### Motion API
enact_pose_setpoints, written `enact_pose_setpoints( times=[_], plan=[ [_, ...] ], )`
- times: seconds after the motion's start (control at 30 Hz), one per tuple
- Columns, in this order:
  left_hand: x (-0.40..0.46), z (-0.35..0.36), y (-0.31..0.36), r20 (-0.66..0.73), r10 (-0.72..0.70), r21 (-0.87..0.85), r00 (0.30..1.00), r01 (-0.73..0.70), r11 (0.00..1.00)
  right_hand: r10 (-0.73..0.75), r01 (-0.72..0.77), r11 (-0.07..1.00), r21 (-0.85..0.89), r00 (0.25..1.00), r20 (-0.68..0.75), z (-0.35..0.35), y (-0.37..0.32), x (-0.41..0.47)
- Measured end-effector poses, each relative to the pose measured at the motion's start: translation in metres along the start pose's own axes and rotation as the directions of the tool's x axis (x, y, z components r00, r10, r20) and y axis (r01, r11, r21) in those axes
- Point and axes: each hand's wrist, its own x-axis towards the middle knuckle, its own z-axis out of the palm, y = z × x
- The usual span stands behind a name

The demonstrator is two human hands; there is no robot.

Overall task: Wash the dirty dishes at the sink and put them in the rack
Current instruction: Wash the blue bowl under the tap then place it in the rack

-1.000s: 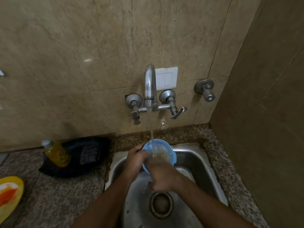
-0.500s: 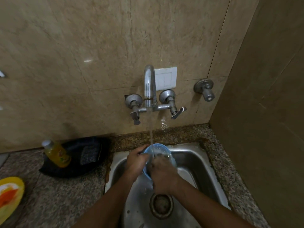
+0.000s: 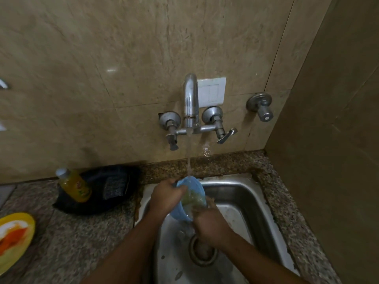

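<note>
Head view: two hands, left hand (image 3: 167, 196), right hand (image 3: 211, 221), one blue bowl (image 3: 191, 188).

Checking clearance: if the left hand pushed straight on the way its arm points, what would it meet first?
The blue bowl, which the left hand already grips at the rim; beyond that, probably the sink's back wall.

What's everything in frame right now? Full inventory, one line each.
bowl: 1, blue, held tilted over the sink under the water stream
sink: 1, steel, set in the counter, drain at its middle
tap: 1, chrome, on the wall, running
valve: 1, chrome, on the wall right of the tap
switch plate: 1, white, behind the tap
bottle: 1, yellow, on the counter left of the sink
bag: 1, black, behind the bottle
plate: 1, yellow with orange smears, far left
counter: 1, speckled granite
left hand: grip on the bowl rim
right hand: rubbing inside the bowl; grip unclear
</note>
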Motion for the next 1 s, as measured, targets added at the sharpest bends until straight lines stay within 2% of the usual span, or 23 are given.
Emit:
enact_pose_setpoints(
  times=[0.07,0.13,0.17,0.23,0.3,0.33,0.37,0.4,0.47,0.5,0.53,0.6,0.7,0.77,0.8,0.83,0.93,0.97,1.0],
  plan=[
    [-0.002,0.003,0.000,-0.003,0.031,-0.011,1.000,-0.031,0.999,0.124,-0.121,0.957,0.265,0.992,0.005,0.001,-0.010,0.002],
    [-0.006,0.007,-0.005,0.069,0.027,0.063,0.997,-0.031,0.998,0.248,-0.236,0.806,0.543,0.967,0.052,-0.002,-0.021,0.002],
    [-0.008,0.010,-0.008,0.111,0.012,0.120,0.994,-0.025,0.992,0.273,-0.242,0.725,0.645,0.960,0.053,-0.004,-0.026,0.002],
    [-0.014,0.017,-0.016,0.130,-0.008,0.149,0.991,-0.011,0.989,0.348,-0.233,0.582,0.779,0.937,0.021,-0.003,-0.035,0.004],
    [-0.018,0.019,-0.018,0.099,0.044,0.150,0.994,-0.059,0.987,0.410,-0.266,0.480,0.836,0.911,0.054,-0.002,-0.047,0.006],
    [-0.017,0.018,-0.016,0.076,0.090,0.178,0.993,-0.102,0.979,0.395,-0.277,0.482,0.831,0.915,0.076,-0.002,-0.052,0.004],
    [-0.016,0.015,-0.013,0.042,0.114,0.199,0.993,-0.120,0.973,0.340,-0.270,0.529,0.804,0.936,0.091,-0.002,-0.055,0.000],
    [-0.014,0.011,-0.011,0.014,0.115,0.214,0.993,-0.115,0.970,0.269,-0.251,0.624,0.740,0.958,0.098,-0.001,-0.054,-0.004],
    [-0.010,0.005,-0.008,-0.001,0.114,0.265,0.993,-0.110,0.958,0.135,-0.151,0.848,0.508,0.988,0.069,0.007,-0.036,-0.008],
    [-0.010,0.004,-0.008,0.012,0.113,0.281,0.994,-0.111,0.953,0.089,-0.103,0.925,0.366,0.995,0.055,0.012,-0.023,-0.007],
    [-0.009,0.005,-0.007,0.026,0.123,0.279,0.992,-0.125,0.952,0.087,-0.098,0.955,0.281,0.995,0.052,0.013,-0.016,-0.005],
    [-0.007,0.005,-0.001,0.021,0.146,0.281,0.989,-0.146,0.948,0.078,-0.084,0.967,0.239,0.996,0.035,0.017,-0.018,0.003],
    [0.002,0.002,0.007,0.041,0.179,0.351,0.983,-0.182,0.919,-0.027,0.003,0.938,0.348,0.998,0.064,0.014,-0.028,-0.001],
    [0.001,0.002,0.006,0.059,0.161,0.346,0.985,-0.171,0.922,-0.093,0.097,0.974,0.205,0.995,-0.027,0.020,-0.005,-0.009],
    [-0.001,0.003,0.005,0.057,0.155,0.339,0.986,-0.165,0.926,-0.106,0.116,0.988,0.107,0.990,-0.090,0.020,0.001,-0.009],
    [-0.001,0.004,0.005,0.050,0.157,0.338,0.986,-0.165,0.927,-0.077,0.086,0.993,0.084,0.991,-0.110,0.018,0.000,-0.007],
    [0.008,0.006,0.006,0.074,0.191,0.389,0.979,-0.205,0.898,0.001,0.000,0.936,0.351,1.000,-0.001,0.012,-0.029,-0.005],
    [0.010,0.003,0.006,0.084,0.185,0.385,0.979,-0.203,0.900,-0.038,0.030,0.932,0.360,0.999,0.015,0.013,-0.029,-0.007],
    [0.011,0.002,0.005,0.101,0.176,0.367,0.979,-0.201,0.908,-0.075,0.068,0.958,0.279,0.997,0.015,0.014,-0.022,-0.009]
  ],
)
